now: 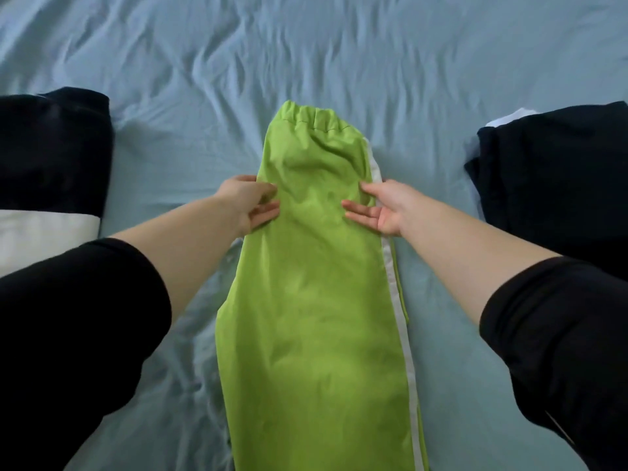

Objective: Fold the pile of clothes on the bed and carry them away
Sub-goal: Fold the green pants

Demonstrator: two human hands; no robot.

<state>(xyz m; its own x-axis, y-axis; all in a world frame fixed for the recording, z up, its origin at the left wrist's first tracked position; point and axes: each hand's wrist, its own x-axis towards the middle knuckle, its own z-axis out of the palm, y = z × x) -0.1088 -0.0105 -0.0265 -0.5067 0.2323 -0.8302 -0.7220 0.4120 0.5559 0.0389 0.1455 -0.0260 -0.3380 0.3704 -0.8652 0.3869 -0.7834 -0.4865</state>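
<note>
Wrinkled pale blue sheeting covers the bed (339, 45), and along its middle lie the green trousers (316, 317), stretched lengthwise with the gathered elastic waistband (316, 119) toward the far side and the legs running back to the near edge. A white stripe (397, 300) follows their right side. The left hand (249, 207) touches the trousers' left edge below the waistband, fingers nearly straight and the thumb laid on the cloth. The right hand (380, 210) rests on the opposite edge by the stripe, palm turned partly up, fingers straight and pointing inward; neither hand has closed around the fabric. Black sleeves (68, 334) are pushed up both forearms. Well apart toward the bed's left side sits a dark folded garment (51, 147) with a white band (44, 232), and toward the right side another dark pile (560, 185).
</note>
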